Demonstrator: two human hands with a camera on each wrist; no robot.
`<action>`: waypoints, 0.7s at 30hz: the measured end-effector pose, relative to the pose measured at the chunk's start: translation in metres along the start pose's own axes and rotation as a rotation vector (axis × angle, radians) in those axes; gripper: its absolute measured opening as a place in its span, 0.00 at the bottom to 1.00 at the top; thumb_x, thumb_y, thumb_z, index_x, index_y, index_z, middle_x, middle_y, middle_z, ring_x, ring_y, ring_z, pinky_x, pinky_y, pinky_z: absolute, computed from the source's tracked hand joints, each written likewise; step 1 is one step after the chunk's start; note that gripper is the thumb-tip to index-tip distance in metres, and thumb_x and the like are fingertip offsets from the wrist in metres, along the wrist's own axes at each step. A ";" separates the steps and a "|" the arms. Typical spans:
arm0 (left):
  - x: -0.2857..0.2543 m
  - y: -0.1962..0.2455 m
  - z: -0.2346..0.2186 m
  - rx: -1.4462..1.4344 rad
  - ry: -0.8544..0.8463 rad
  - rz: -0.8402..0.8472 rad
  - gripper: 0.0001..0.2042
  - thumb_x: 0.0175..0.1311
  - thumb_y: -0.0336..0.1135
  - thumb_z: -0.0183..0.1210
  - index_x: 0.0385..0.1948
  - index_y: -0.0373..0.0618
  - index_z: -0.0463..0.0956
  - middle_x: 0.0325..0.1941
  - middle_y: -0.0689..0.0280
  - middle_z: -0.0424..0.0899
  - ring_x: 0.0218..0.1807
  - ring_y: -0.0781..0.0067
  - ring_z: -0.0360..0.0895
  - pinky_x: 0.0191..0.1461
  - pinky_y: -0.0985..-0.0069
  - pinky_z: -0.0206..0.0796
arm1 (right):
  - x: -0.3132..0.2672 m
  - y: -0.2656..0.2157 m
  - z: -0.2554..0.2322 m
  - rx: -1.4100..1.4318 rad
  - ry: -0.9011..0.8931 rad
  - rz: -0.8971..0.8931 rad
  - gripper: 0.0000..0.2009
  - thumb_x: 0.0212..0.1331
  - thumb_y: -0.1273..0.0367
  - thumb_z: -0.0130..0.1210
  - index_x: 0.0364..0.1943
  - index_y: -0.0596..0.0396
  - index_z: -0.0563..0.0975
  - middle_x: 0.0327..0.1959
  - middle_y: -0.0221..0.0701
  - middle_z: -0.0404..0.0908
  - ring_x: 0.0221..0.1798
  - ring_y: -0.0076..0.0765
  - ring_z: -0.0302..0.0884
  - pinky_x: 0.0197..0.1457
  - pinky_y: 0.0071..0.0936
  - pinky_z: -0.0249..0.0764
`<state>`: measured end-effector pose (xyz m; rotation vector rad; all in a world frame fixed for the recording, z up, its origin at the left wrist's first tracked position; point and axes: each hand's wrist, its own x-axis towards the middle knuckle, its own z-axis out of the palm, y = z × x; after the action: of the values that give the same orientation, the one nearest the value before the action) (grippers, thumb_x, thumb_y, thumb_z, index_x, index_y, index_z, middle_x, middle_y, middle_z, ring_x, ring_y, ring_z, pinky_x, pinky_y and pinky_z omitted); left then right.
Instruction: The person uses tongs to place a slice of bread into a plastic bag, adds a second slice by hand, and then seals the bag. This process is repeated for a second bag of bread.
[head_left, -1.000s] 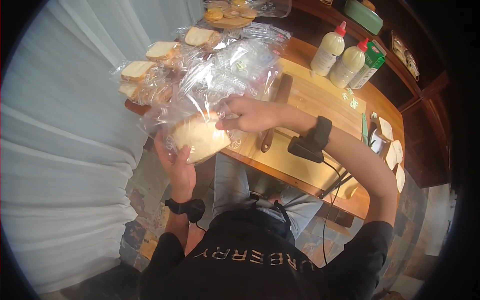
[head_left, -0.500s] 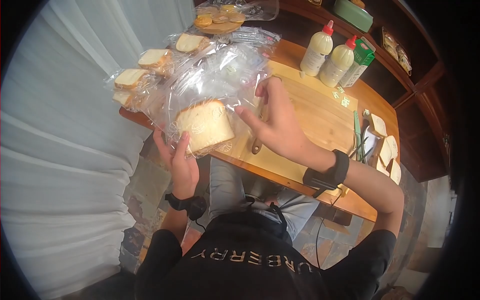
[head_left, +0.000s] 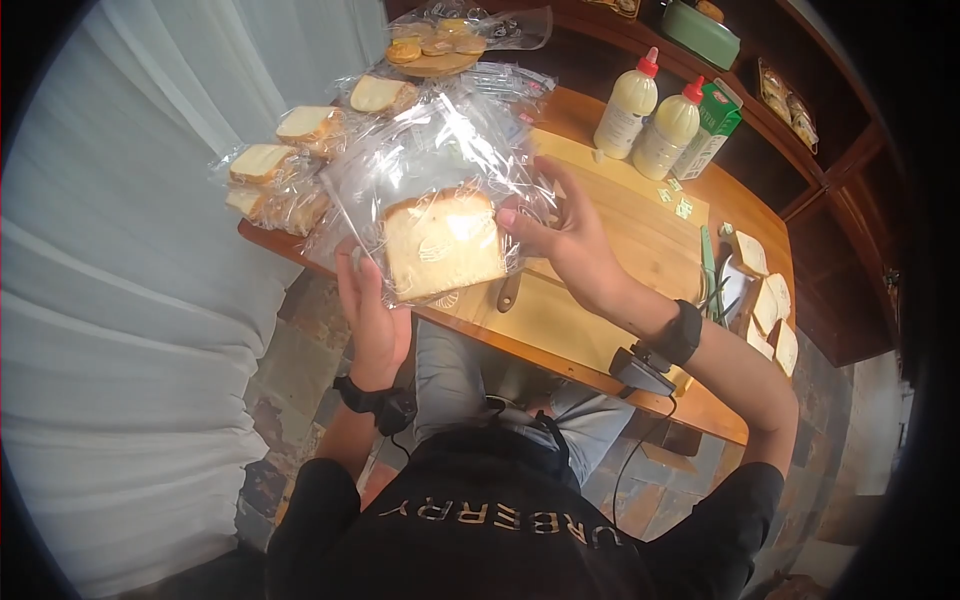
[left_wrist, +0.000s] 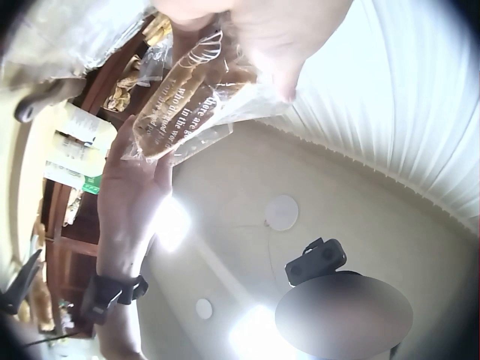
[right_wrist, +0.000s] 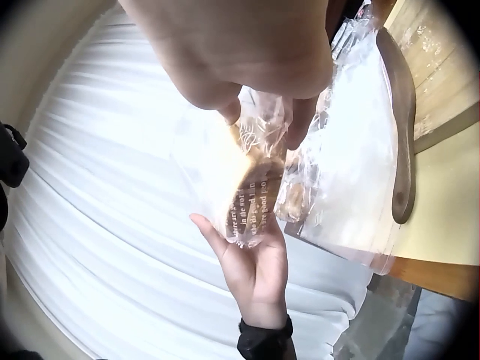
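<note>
A bagged bread slice (head_left: 443, 245) is held up in front of the near edge of the wooden cutting board (head_left: 640, 235), above the person's lap. The slice is supported from beneath and behind by the left hand (head_left: 372, 318), whose fingers are laid against the clear plastic bag (head_left: 430, 160). The bag's right side is grasped by the right hand (head_left: 570, 245), the thumb and fingers being closed on the plastic beside the slice. The slice is judged to be fully enclosed still: the loose upper part of the bag is seen standing above it, and no bread is exposed.

Beyond the board's far left corner, several more bagged slices (head_left: 290, 150) are stacked unopened. At the board's right end, a few bare slices (head_left: 765, 300) are laid out. Two squeeze bottles (head_left: 645, 115) and a green carton (head_left: 710, 130) are stood past the board's far edge. Unwrapping of this slice is thus judged begun but not completed, with most bags left.
</note>
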<state>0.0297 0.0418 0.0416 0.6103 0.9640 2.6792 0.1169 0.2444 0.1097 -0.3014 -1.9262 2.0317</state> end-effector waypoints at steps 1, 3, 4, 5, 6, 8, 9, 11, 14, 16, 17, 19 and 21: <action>0.001 0.000 0.002 0.046 0.051 -0.025 0.14 0.76 0.34 0.51 0.59 0.45 0.64 0.59 0.63 0.74 0.61 0.72 0.72 0.66 0.68 0.65 | -0.001 0.000 -0.001 0.013 0.013 -0.010 0.43 0.60 0.69 0.67 0.72 0.65 0.50 0.56 0.42 0.74 0.56 0.31 0.76 0.56 0.27 0.77; 0.005 -0.003 -0.006 0.097 0.057 -0.028 0.09 0.77 0.35 0.50 0.53 0.46 0.66 0.55 0.64 0.76 0.58 0.75 0.73 0.63 0.70 0.66 | -0.004 0.002 -0.002 0.024 0.027 -0.018 0.41 0.61 0.71 0.66 0.72 0.65 0.50 0.55 0.41 0.74 0.55 0.30 0.76 0.56 0.26 0.77; 0.006 -0.005 -0.009 0.150 0.062 -0.030 0.05 0.78 0.35 0.49 0.47 0.46 0.68 0.50 0.66 0.78 0.54 0.78 0.74 0.59 0.72 0.67 | -0.005 0.004 -0.002 0.061 0.042 -0.031 0.40 0.61 0.73 0.65 0.72 0.65 0.51 0.55 0.41 0.74 0.55 0.28 0.76 0.56 0.25 0.77; 0.006 -0.007 -0.009 0.149 0.062 -0.031 0.05 0.78 0.35 0.49 0.47 0.46 0.68 0.50 0.66 0.78 0.54 0.78 0.74 0.59 0.72 0.67 | -0.005 0.005 -0.002 0.098 0.057 -0.044 0.39 0.62 0.74 0.64 0.72 0.65 0.51 0.54 0.41 0.74 0.54 0.27 0.75 0.55 0.24 0.77; 0.006 -0.005 -0.002 0.143 0.121 -0.021 0.05 0.78 0.35 0.49 0.45 0.46 0.69 0.47 0.67 0.78 0.52 0.79 0.74 0.57 0.74 0.67 | -0.006 0.005 -0.003 0.097 0.059 -0.042 0.39 0.62 0.74 0.64 0.72 0.65 0.51 0.54 0.41 0.74 0.54 0.27 0.75 0.55 0.24 0.77; 0.004 -0.004 0.006 0.138 0.181 -0.013 0.05 0.78 0.36 0.49 0.43 0.46 0.69 0.45 0.69 0.78 0.50 0.81 0.74 0.55 0.75 0.67 | -0.007 0.005 -0.004 0.059 0.075 -0.079 0.36 0.64 0.76 0.61 0.72 0.65 0.52 0.54 0.40 0.74 0.52 0.26 0.76 0.54 0.24 0.77; 0.003 -0.003 0.008 0.117 0.193 -0.011 0.06 0.79 0.36 0.48 0.42 0.46 0.69 0.45 0.69 0.77 0.51 0.81 0.74 0.56 0.75 0.67 | -0.008 0.005 -0.004 0.057 0.074 -0.079 0.36 0.64 0.76 0.61 0.72 0.65 0.52 0.54 0.40 0.74 0.52 0.26 0.76 0.54 0.24 0.77; 0.002 -0.005 0.006 0.095 0.206 -0.009 0.06 0.79 0.36 0.47 0.42 0.46 0.69 0.45 0.70 0.77 0.52 0.81 0.73 0.56 0.75 0.67 | -0.010 0.005 -0.005 0.075 0.094 -0.063 0.34 0.65 0.76 0.59 0.71 0.63 0.53 0.51 0.38 0.77 0.49 0.24 0.78 0.54 0.23 0.76; 0.003 -0.010 -0.006 0.064 0.197 0.005 0.08 0.80 0.38 0.46 0.41 0.45 0.69 0.45 0.69 0.77 0.52 0.79 0.73 0.57 0.73 0.66 | -0.010 0.004 -0.010 -0.021 0.068 -0.078 0.33 0.66 0.75 0.58 0.71 0.62 0.54 0.47 0.36 0.82 0.48 0.24 0.79 0.55 0.22 0.74; 0.002 -0.011 -0.009 0.056 0.176 0.028 0.08 0.79 0.38 0.45 0.41 0.46 0.69 0.45 0.69 0.77 0.53 0.77 0.73 0.59 0.70 0.66 | -0.012 0.005 -0.008 0.032 0.083 -0.101 0.33 0.66 0.75 0.58 0.71 0.62 0.54 0.45 0.36 0.83 0.49 0.24 0.79 0.56 0.22 0.73; 0.001 -0.011 -0.012 0.055 0.177 0.029 0.08 0.79 0.38 0.45 0.41 0.46 0.69 0.45 0.69 0.77 0.53 0.77 0.73 0.59 0.70 0.66 | -0.013 0.006 -0.008 0.086 0.097 -0.124 0.32 0.67 0.74 0.58 0.71 0.62 0.54 0.44 0.35 0.84 0.50 0.24 0.79 0.57 0.22 0.72; 0.001 -0.011 -0.017 0.034 0.102 -0.020 0.08 0.79 0.37 0.43 0.46 0.46 0.70 0.50 0.69 0.76 0.57 0.74 0.73 0.65 0.68 0.64 | -0.013 0.005 -0.010 0.065 0.111 -0.103 0.31 0.67 0.74 0.58 0.70 0.63 0.56 0.45 0.36 0.84 0.50 0.24 0.79 0.57 0.22 0.72; 0.002 -0.008 -0.014 0.034 0.042 -0.038 0.09 0.79 0.36 0.43 0.46 0.45 0.70 0.50 0.68 0.76 0.57 0.74 0.73 0.66 0.68 0.63 | -0.013 0.006 -0.014 0.046 0.126 -0.081 0.29 0.67 0.74 0.57 0.69 0.63 0.58 0.47 0.36 0.84 0.51 0.25 0.79 0.58 0.22 0.72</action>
<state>0.0216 0.0407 0.0277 0.5394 1.0235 2.6570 0.1338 0.2520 0.1019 -0.3269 -1.7852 1.9534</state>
